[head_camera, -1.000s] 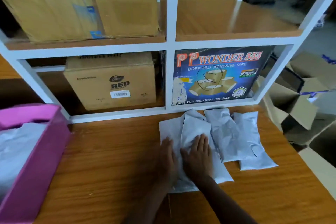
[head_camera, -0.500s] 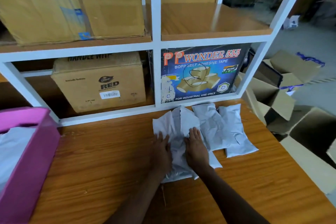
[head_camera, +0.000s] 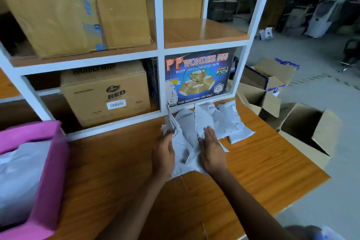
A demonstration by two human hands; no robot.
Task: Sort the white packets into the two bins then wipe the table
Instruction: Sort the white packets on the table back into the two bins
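Observation:
A pile of several white packets (head_camera: 218,121) lies on the wooden table (head_camera: 116,171) against the white shelf frame. My left hand (head_camera: 163,152) sits on edge at the left side of the front packet (head_camera: 184,142), and its fingertips are hidden under that packet's raised edge. My right hand (head_camera: 211,150) presses the packet's right side with straight fingers. The packet is bunched up between the two palms. A pink bin (head_camera: 50,161) stands at the table's left end with white packets (head_camera: 19,171) inside.
The white shelf frame (head_camera: 109,124) runs along the table's back, holding a brown carton (head_camera: 105,91) and a blue tape box (head_camera: 196,78). Open cardboard boxes (head_camera: 311,130) stand on the floor past the table's right edge.
Both hands turned from lying flat on the front packet to pressing its sides, and its edges have lifted. The view shifted left and closer.

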